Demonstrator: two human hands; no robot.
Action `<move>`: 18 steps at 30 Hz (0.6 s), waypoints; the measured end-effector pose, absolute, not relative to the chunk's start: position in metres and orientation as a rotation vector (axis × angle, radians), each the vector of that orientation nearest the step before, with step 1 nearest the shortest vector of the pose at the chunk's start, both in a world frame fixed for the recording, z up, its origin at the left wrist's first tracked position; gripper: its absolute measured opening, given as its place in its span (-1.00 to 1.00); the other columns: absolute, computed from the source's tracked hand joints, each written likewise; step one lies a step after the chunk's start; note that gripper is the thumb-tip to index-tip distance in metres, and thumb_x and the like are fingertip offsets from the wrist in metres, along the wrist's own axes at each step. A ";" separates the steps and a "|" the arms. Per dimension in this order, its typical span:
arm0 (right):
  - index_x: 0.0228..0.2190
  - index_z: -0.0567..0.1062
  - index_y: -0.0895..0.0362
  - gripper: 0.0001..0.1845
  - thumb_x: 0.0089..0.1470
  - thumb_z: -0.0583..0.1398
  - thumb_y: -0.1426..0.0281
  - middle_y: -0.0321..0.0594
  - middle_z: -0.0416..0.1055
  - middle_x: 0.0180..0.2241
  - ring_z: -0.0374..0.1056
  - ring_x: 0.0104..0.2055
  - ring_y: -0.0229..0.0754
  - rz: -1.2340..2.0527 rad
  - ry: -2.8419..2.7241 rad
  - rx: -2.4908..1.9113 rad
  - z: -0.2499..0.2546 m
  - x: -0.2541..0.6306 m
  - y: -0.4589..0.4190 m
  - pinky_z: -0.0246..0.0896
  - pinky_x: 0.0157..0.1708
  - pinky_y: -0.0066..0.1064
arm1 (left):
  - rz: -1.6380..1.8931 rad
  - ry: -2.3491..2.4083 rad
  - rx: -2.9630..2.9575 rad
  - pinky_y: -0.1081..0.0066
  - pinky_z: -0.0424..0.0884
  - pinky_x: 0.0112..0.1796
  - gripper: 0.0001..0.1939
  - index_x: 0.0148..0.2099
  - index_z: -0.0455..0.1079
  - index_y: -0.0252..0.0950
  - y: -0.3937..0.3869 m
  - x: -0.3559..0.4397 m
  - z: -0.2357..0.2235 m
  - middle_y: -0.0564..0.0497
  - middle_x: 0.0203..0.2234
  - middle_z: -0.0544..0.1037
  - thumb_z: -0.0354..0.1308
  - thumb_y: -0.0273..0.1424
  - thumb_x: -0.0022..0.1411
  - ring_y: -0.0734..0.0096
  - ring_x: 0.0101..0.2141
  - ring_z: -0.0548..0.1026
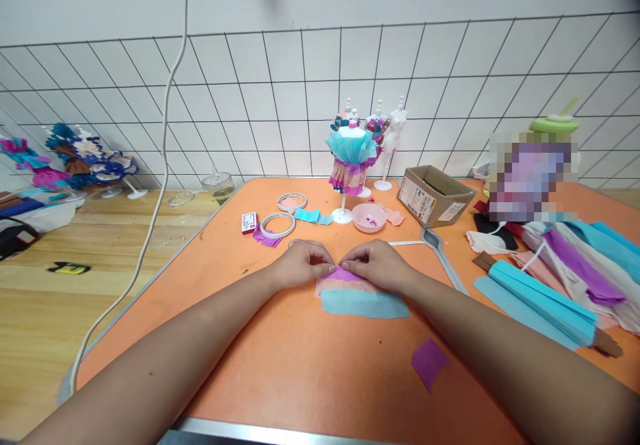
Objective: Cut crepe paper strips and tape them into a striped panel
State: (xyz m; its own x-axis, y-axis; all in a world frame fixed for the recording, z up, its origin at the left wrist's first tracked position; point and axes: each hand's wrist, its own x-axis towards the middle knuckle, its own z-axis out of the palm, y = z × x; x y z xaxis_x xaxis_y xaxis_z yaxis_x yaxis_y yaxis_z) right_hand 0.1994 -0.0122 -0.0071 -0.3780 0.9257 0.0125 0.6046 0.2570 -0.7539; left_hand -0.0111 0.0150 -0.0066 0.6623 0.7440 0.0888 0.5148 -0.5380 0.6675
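Note:
My left hand and my right hand meet over the middle of the orange table. Each pinches the top edge of a purple strip of crepe paper, thumbs and fingertips nearly touching. Below the purple strip lies a peach paper strip, and below that a light blue paper strip, flat on the table. Parts of the purple and peach strips are hidden under my right hand. Nearer my right forearm rests a loose purple paper piece.
Behind my hands stand a small dress form in a ruffled paper dress, a pink bowl and a cardboard box. Tape rolls lie left. Rolled blue crepe paper lies right. A white cable hangs at left.

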 end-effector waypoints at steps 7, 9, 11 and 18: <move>-0.41 0.60 0.06 -0.79 0.00 0.19 0.26 -0.29 0.53 -0.44 0.38 -0.42 -0.24 0.867 -2.117 -1.467 -0.008 0.209 -0.007 0.14 -0.49 -0.48 | 0.494 1.000 2.487 0.29 0.12 0.00 -0.81 -0.29 0.47 -0.23 0.023 -0.026 -0.003 0.04 -0.33 0.56 0.07 -0.28 0.22 0.34 -0.21 0.43; -0.43 0.60 0.06 -0.80 0.00 0.19 0.27 -0.30 0.53 -0.46 0.37 -0.43 -0.24 0.859 -2.113 -1.474 -0.008 0.208 -0.008 0.13 -0.50 -0.48 | 0.497 0.982 2.489 0.28 0.08 0.01 -0.76 -0.17 0.47 -0.19 0.024 -0.028 -0.003 0.02 -0.24 0.56 0.02 -0.26 0.26 0.31 -0.14 0.41; -0.43 0.59 0.05 -0.80 0.01 0.18 0.28 -0.32 0.52 -0.46 0.37 -0.43 -0.25 0.854 -2.115 -1.465 -0.010 0.206 -0.009 0.13 -0.49 -0.48 | 0.506 0.970 2.482 0.29 0.08 0.00 -0.74 -0.12 0.47 -0.17 0.022 -0.026 -0.003 0.02 -0.21 0.56 0.03 -0.22 0.26 0.30 -0.12 0.41; -0.31 0.57 0.06 -0.75 0.07 0.11 0.30 -0.23 0.52 -0.32 0.38 -0.32 -0.20 0.798 -2.089 -1.479 0.006 0.208 -0.014 0.17 -0.39 -0.45 | 0.598 1.121 2.385 0.35 0.25 -0.16 -0.76 -0.40 0.47 -0.27 0.024 -0.021 -0.009 0.03 -0.42 0.55 0.10 -0.23 0.17 0.38 -0.32 0.44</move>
